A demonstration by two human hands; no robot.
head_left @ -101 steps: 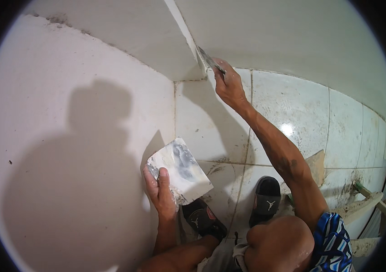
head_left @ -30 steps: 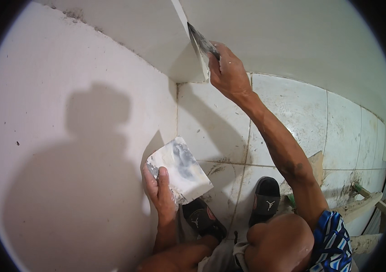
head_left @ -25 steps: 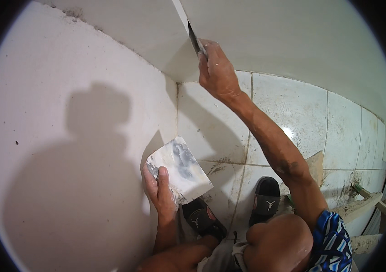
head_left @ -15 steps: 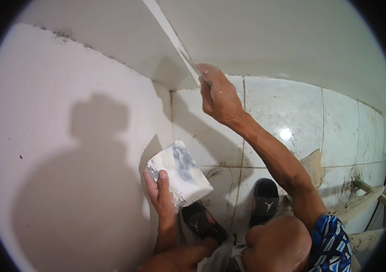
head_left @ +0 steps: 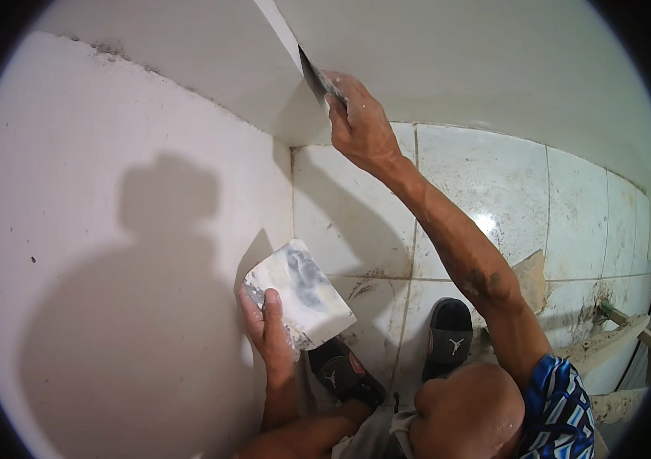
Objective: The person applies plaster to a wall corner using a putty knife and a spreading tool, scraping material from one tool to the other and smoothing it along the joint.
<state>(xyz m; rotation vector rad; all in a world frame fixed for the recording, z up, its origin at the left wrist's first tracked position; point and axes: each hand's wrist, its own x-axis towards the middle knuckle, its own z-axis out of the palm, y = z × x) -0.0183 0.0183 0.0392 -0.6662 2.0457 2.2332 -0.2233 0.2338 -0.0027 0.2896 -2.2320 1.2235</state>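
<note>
In my right hand [head_left: 363,126] is a putty knife [head_left: 313,75], its thin dark blade tilted against the white strip [head_left: 275,24] that runs down the seam between two grey wall faces. The fingers wrap its near end, and white smears mark them. Lower down, my left hand [head_left: 269,329] grips a white putty board [head_left: 314,294] by its left edge, the thumb lying on top. Grey and white filler is smeared over the board, thickest near the thumb. The board is held in the air above the floor, beside the left wall. My left fingers under it are partly hidden.
A pale wall [head_left: 73,229] with my shadow on it rises close on the left. Dirty white floor tiles [head_left: 478,172] lie below. My sandalled feet stand under the board. At right are a tan broken piece [head_left: 530,279] and a wooden frame [head_left: 608,344].
My right hand has moved slightly up and left along the seam, and the blade has turned so its dark face shows. The left hand and board have hardly moved.
</note>
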